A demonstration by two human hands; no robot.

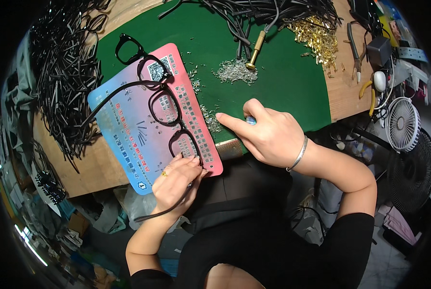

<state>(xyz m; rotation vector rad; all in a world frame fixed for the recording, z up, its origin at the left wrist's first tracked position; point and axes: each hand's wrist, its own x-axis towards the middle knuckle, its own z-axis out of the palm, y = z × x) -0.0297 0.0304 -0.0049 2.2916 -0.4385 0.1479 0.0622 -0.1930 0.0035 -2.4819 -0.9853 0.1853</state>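
Note:
My left hand (pixel 174 185) is closed on a black eyeglass frame (pixel 181 126), gripping it near one hinge. One temple of that frame reaches out to the left, while the other hangs down past my wrist. Beneath the frame lies a pink and blue printed mat (pixel 129 127). My right hand (pixel 273 135) is curled round a small blue thing (pixel 250 120), mostly hidden by the fingers. Its index finger stretches out to a scatter of tiny silver screws (pixel 210 120) beside the printed mat. A second black eyeglass frame (pixel 141 54) rests beyond the held one.
Black temples (pixel 64 86) are heaped at left, with more dark strips (pixel 242 29) at the back. Silver bits (pixel 235 72) and a brass tool (pixel 257 50) lie on the green mat (pixel 292 91). Gold pieces (pixel 316 41), pliers (pixel 355 55) and a white fan (pixel 402 124) are at right.

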